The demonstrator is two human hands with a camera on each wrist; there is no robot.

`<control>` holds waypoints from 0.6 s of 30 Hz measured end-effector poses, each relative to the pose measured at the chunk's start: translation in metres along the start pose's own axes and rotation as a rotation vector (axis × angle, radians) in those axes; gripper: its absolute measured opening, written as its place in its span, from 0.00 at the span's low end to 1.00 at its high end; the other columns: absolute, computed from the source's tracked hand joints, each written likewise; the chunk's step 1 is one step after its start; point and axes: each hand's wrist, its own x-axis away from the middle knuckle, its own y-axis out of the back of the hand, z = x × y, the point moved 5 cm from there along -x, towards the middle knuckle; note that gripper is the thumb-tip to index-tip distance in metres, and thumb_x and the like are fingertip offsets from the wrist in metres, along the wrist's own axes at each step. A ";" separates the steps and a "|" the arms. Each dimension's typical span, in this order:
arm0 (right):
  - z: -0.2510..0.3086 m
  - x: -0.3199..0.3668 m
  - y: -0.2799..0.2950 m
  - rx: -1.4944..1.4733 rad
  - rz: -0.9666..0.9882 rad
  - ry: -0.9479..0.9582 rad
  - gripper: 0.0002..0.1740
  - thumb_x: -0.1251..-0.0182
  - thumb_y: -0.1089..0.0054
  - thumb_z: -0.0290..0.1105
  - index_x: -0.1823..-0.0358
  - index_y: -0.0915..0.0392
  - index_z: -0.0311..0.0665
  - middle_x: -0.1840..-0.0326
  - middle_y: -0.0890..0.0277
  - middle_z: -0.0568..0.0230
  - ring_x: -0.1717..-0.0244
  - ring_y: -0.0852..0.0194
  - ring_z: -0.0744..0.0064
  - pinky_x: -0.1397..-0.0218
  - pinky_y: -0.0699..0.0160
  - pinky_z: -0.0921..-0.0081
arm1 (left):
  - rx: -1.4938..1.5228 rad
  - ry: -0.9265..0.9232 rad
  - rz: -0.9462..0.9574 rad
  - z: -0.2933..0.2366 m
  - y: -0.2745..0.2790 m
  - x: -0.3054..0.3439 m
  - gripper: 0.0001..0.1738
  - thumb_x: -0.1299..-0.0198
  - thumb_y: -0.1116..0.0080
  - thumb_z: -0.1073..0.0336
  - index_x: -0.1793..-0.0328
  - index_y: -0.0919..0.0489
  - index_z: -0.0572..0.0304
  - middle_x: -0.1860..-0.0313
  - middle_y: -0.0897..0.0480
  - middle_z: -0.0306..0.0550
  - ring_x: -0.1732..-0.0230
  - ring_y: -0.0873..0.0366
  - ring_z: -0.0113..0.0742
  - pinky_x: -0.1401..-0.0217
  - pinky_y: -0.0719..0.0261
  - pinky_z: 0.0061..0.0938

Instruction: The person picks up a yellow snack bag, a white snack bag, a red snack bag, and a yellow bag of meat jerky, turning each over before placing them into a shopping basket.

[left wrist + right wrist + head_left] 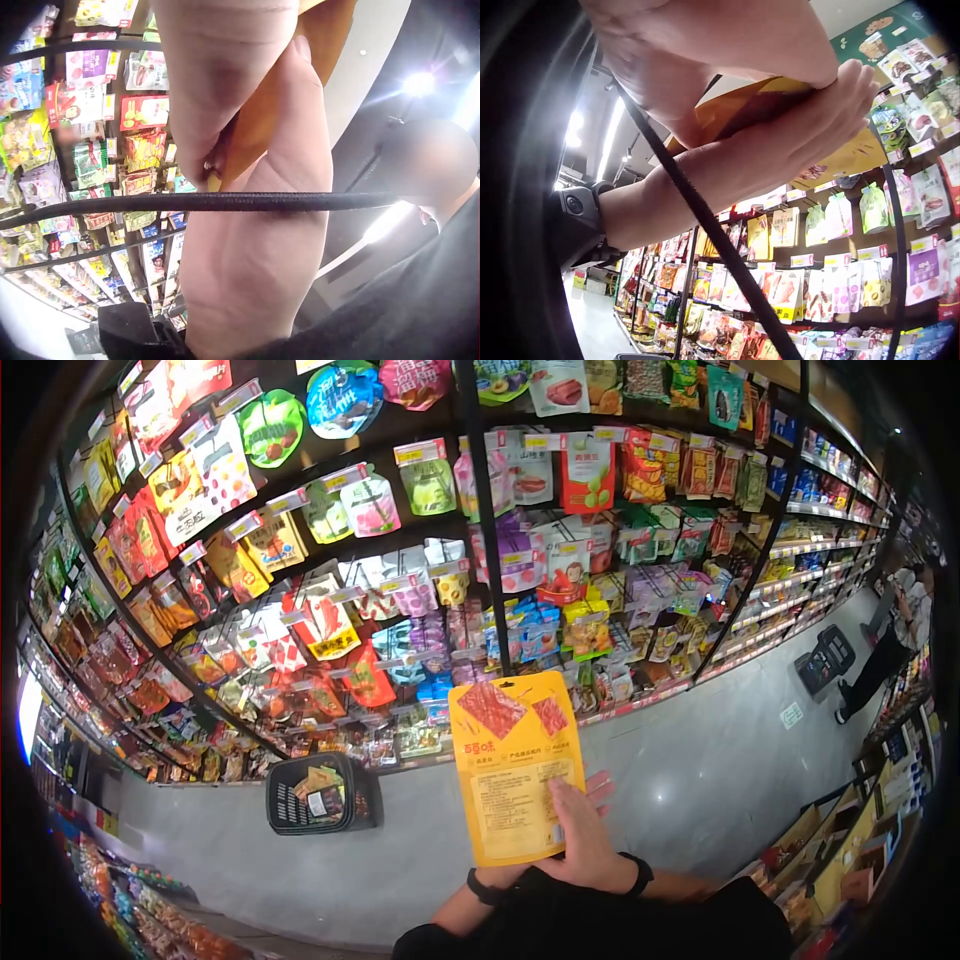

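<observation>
In the head view a yellow pouch (518, 760), printed with reddish food pictures and small text, stands upright at lower centre. My left hand (503, 875) grips its bottom from below and behind, mostly hidden by it. At the lower right corner my right hand (590, 845) holds the pouch, one digit lying over the printed text. The left wrist view shows the left hand (225, 67) close up, the right hand (281, 150) opposite. From the right wrist, the right hand (727, 37) is near the camera; the left hand (787, 142) extends along the pouch (847, 161).
Shelves of hanging snack packets (390, 585) curve across the front. A black basket (305, 825) with several packets stands on the grey floor (650, 790) at the left. Boxes and displays (850, 850) line the right. Farther right a person in dark trousers stands near another black basket (822, 665).
</observation>
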 end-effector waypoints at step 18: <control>0.040 0.003 0.055 0.030 -0.263 0.089 0.39 0.53 0.21 0.40 0.40 0.29 0.35 0.37 0.27 0.47 0.34 0.29 0.44 0.35 0.30 0.53 | -0.708 -0.184 -0.294 0.004 0.004 0.061 0.33 0.33 0.45 0.59 0.25 0.38 0.63 0.26 0.36 0.60 0.27 0.37 0.54 0.26 0.38 0.50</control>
